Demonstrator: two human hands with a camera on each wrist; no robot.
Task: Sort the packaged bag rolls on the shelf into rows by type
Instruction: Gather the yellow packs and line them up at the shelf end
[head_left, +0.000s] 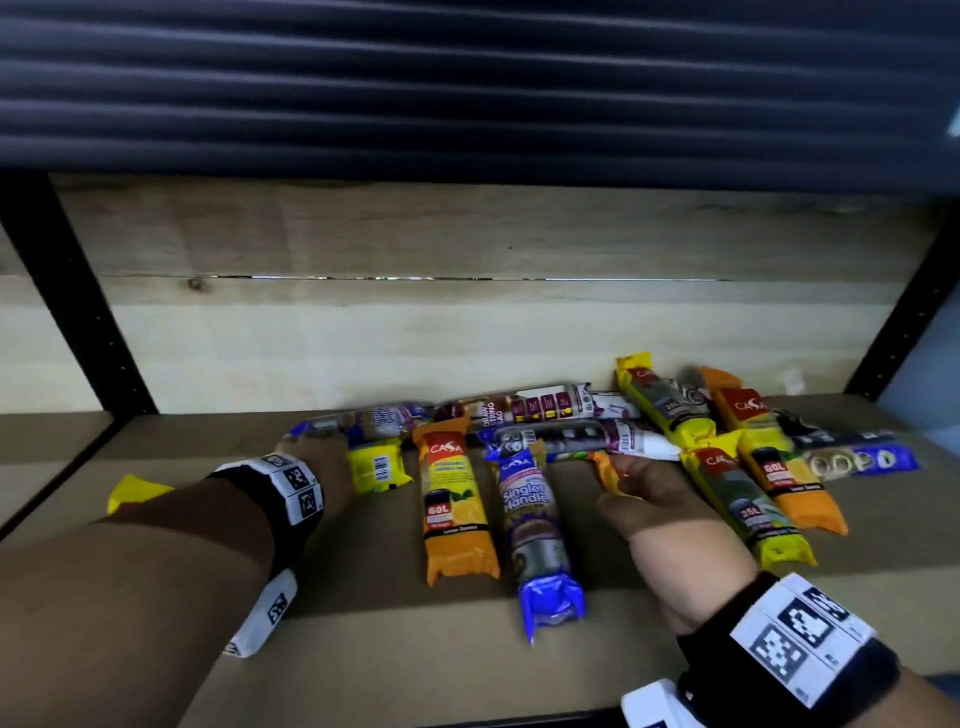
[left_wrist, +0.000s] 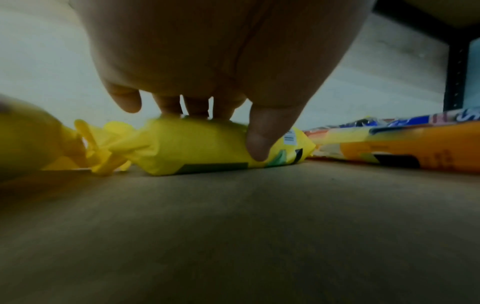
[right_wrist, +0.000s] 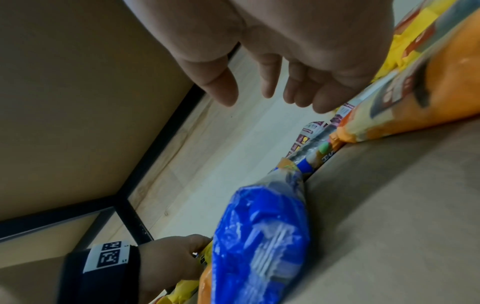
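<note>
At left of the jumbled pile on the shelf (head_left: 363, 649), the left hand (head_left: 317, 462) curls round a yellow roll (left_wrist: 207, 146), likely to start a yellow row, while the right hand (head_left: 660, 506) hovers loose-fingered and empty above the centre packs.

Dim shelf, wrist views dark and blurred, wide-angle edge warp
</note>
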